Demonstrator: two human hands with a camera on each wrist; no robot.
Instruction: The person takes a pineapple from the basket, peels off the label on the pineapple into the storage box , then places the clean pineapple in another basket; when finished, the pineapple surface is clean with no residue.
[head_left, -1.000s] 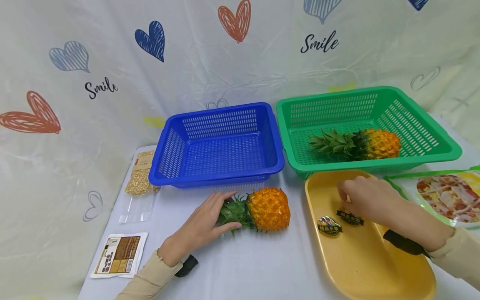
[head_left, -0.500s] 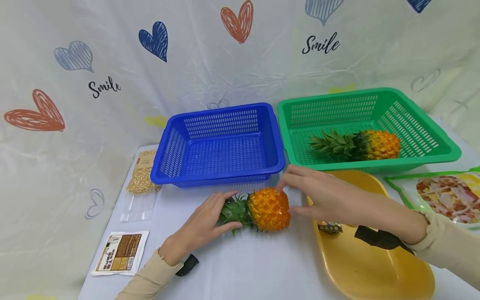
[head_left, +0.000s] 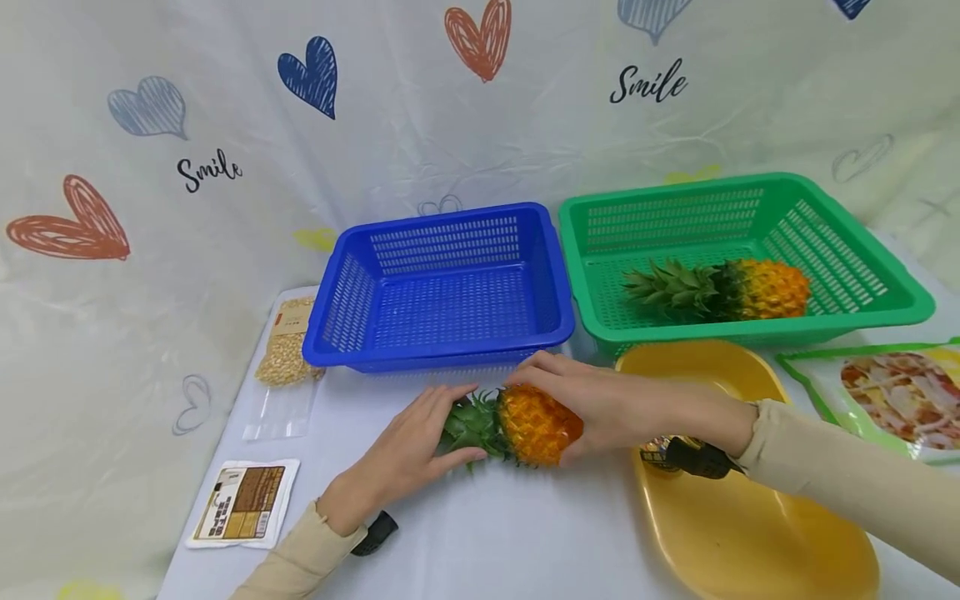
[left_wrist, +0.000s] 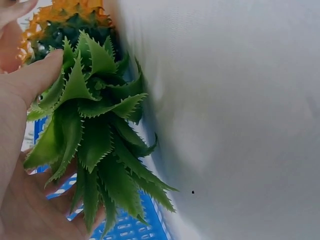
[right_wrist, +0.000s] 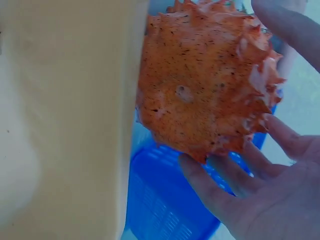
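An orange artificial-looking pineapple (head_left: 534,423) with a green crown lies on its side on the white table. My left hand (head_left: 405,446) holds the crown; in the left wrist view its thumb lies across the leaves (left_wrist: 95,130) and the other fingers spread beneath. At the other end, my right hand (head_left: 596,404) spans the fruit's rounded base, fingers on its far side and thumb on the near side. The right wrist view shows those fingertips touching the spiky orange base (right_wrist: 200,85). Whether the palm touches the fruit is hidden.
Behind the pineapple stands a blue basket (head_left: 442,360). A green basket (head_left: 757,332) holds another pineapple (head_left: 772,289). The yellow tray (head_left: 757,533) with dark labels (head_left: 654,454) sits under my right forearm. Packets (head_left: 243,504) and a grain bag (head_left: 285,358) lie left; a food bag (head_left: 892,392) lies right.
My right hand has moved left from the yellow tray to the pineapple's base and now grips it. My left hand has stayed on the crown.
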